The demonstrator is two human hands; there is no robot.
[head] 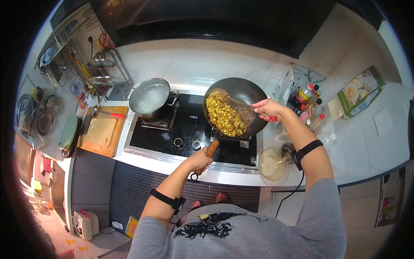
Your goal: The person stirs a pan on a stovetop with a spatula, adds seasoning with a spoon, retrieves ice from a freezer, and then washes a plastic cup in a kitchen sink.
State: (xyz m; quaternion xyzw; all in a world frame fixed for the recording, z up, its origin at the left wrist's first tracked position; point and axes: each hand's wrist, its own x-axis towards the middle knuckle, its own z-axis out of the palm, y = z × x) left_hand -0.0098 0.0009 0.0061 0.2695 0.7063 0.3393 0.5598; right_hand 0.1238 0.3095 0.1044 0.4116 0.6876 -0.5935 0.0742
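Observation:
A dark wok (249, 90) sits over the right burner, its wooden handle (212, 149) pointing down toward me. My left hand (201, 160) is wrapped around that handle. In the wok lies a heap of yellow and brown chopped food (224, 116), piled toward the left side. My right hand (267, 109) grips a spatula (241, 103) at the wok's right rim, with the spatula's shaft reaching into the food. The spatula's head is blurred and partly covered by food.
A steel pot (150, 97) of cloudy, whitish liquid stands on the left burner of the black gas hob (190, 123). A wooden cutting board (105, 131) with a cleaver lies further left. A glass bowl (273, 165) stands near the counter edge; several bottles (305, 97) crowd the right.

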